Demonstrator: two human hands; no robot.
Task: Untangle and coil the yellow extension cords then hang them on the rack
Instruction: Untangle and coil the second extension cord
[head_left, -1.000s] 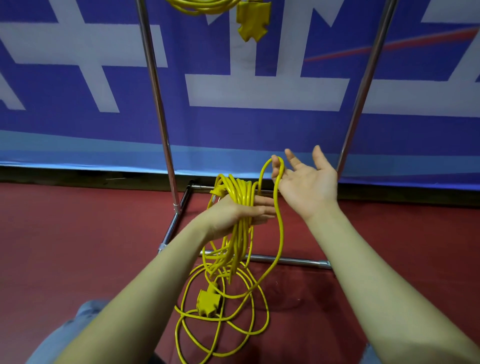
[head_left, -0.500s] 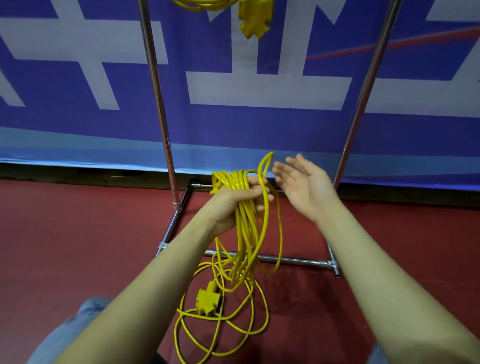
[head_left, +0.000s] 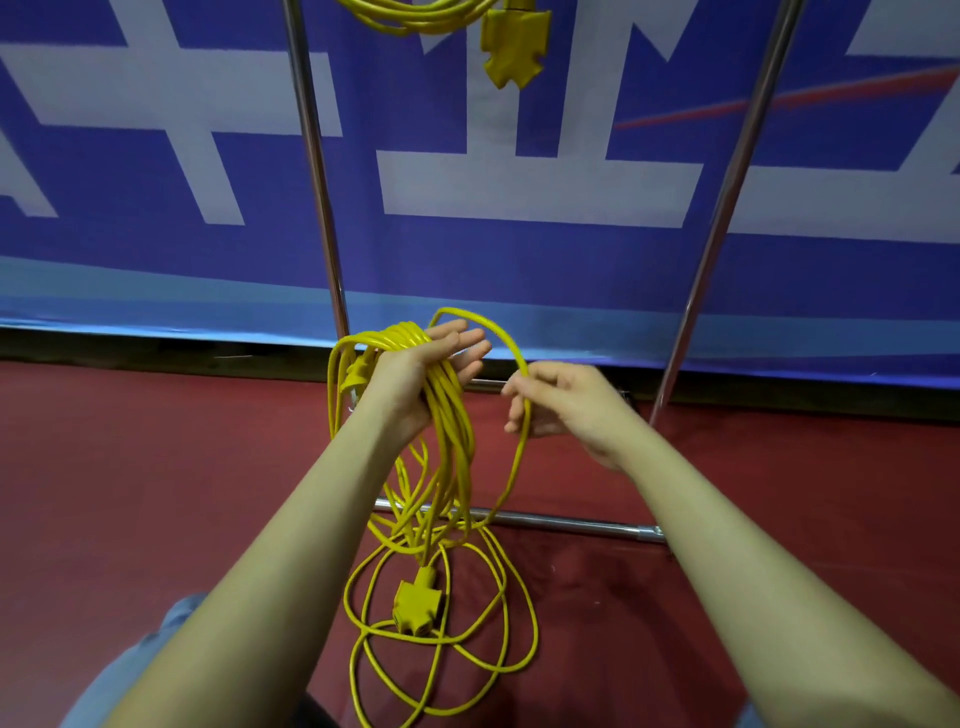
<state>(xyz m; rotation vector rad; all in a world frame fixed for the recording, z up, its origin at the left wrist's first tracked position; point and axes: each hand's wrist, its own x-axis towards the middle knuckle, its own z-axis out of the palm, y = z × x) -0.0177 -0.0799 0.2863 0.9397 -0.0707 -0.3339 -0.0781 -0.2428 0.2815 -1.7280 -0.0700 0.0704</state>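
Cord and socket block: yellow. Hung cord: yellow. Rack: silver metal. Floor: dark red. Banner: blue, white shapes, pale blue lower band, red streak.

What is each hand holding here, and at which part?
Left hand carries the yellow extension cord's coiled loops at their top; right hand pinches its loose strand.

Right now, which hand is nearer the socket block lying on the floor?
Left. The left hand carries the coil almost directly above the socket block; the right hand pinches a loop farther off to its right.
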